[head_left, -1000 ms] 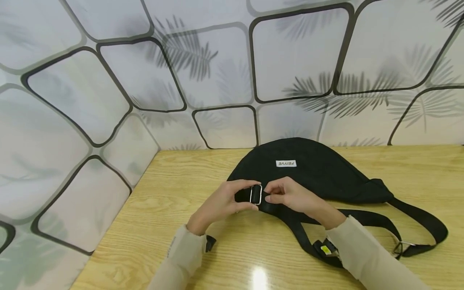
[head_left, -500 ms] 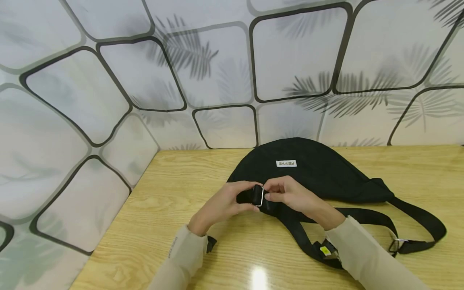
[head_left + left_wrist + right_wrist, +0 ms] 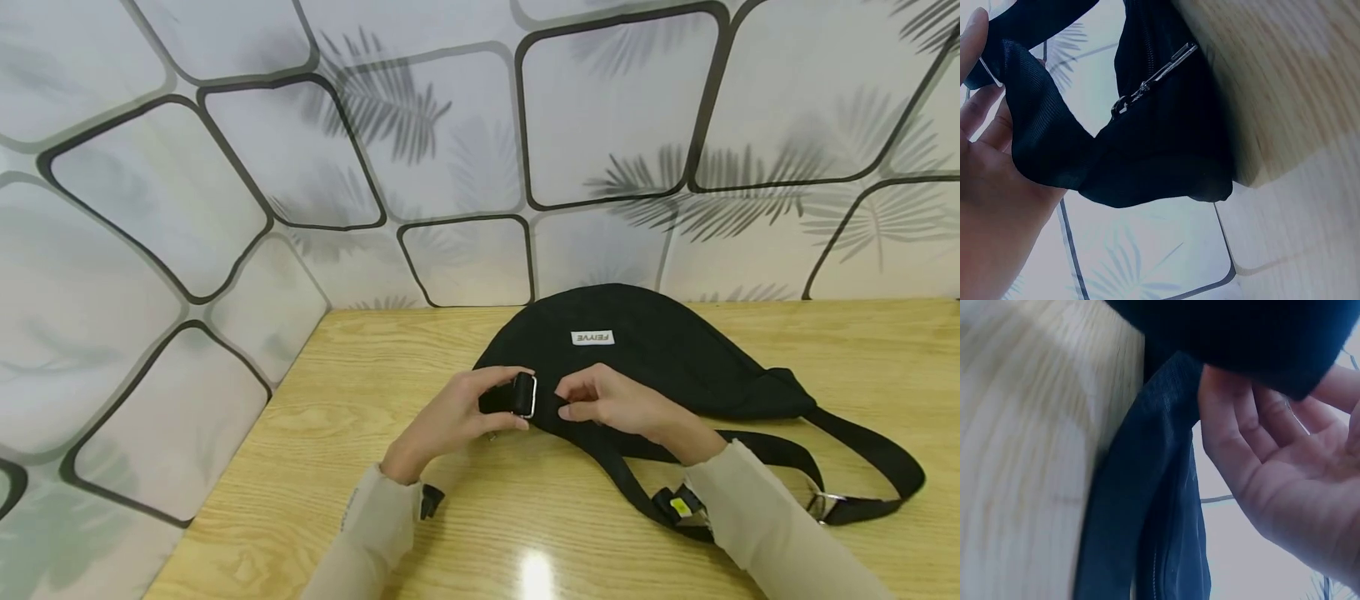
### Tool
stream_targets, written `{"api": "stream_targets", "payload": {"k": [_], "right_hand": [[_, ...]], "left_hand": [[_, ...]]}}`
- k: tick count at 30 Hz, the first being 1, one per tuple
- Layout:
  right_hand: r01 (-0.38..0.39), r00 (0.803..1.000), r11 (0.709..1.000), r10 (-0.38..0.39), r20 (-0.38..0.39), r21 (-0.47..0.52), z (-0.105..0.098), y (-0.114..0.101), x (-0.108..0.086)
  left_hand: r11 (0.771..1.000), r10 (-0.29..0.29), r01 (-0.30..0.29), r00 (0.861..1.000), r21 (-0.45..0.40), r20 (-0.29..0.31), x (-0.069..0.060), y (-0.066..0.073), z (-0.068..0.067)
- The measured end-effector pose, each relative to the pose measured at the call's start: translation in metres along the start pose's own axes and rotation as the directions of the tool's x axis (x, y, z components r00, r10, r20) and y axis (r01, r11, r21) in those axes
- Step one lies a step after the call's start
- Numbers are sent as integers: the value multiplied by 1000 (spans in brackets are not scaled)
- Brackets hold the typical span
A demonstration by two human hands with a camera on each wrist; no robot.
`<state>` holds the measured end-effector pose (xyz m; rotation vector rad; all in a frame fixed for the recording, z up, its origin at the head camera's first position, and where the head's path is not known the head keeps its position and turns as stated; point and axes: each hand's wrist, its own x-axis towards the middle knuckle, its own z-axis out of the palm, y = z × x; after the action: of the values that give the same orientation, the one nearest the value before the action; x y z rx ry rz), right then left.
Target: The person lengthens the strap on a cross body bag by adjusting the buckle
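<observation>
A black waist bag [image 3: 637, 358] with a white label lies on the table. In front of it, my left hand [image 3: 457, 412] grips a metal-framed strap slider [image 3: 526, 395] between thumb and fingers. Webbing loops from that hand to the bag's end, where a zip pull [image 3: 1157, 78] shows in the left wrist view. My right hand [image 3: 618, 408] is just to the right of the slider, apart from it, with thumb and fingertips pinching the black strap [image 3: 1241, 337]. That strap hides the fingertips in the right wrist view.
The strap continues right to a metal ring [image 3: 825, 504]. A black plastic clip with a yellow tag [image 3: 680, 506] lies by the right sleeve, and a small black piece [image 3: 431, 501] by the left sleeve. A patterned wall [image 3: 465, 258] borders the wooden table [image 3: 300, 467].
The left hand with the slider has shifted slightly left and up. My right hand has moved a little right, so the gap between the hands has widened. The bag's body stays in place.
</observation>
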<state>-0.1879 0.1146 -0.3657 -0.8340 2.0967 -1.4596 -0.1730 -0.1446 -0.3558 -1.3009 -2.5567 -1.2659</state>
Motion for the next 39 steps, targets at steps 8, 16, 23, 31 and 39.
{"api": "stream_targets", "payload": {"k": [8, 16, 23, 31, 39], "right_hand": [[82, 996, 996, -80, -44, 31, 10, -5, 5], [34, 999, 999, -34, -16, -11, 6, -8, 2], [-14, 998, 995, 20, 55, -98, -7, -4, -5], [39, 999, 993, -39, 1, -109, -1, -6, -2], [88, 995, 994, -91, -40, -68, 6, -11, 0]], "left_hand": [[999, -42, 42, 999, 5, 25, 1, 0, 10], [998, -54, 55, 998, -6, 25, 1, 1, 8], [999, -38, 38, 999, -4, -11, -1, 2, 0], [999, -27, 27, 1000, -24, 5, 1, 3, 1], [997, -81, 81, 997, -20, -2, 2, 5, 7]]}}
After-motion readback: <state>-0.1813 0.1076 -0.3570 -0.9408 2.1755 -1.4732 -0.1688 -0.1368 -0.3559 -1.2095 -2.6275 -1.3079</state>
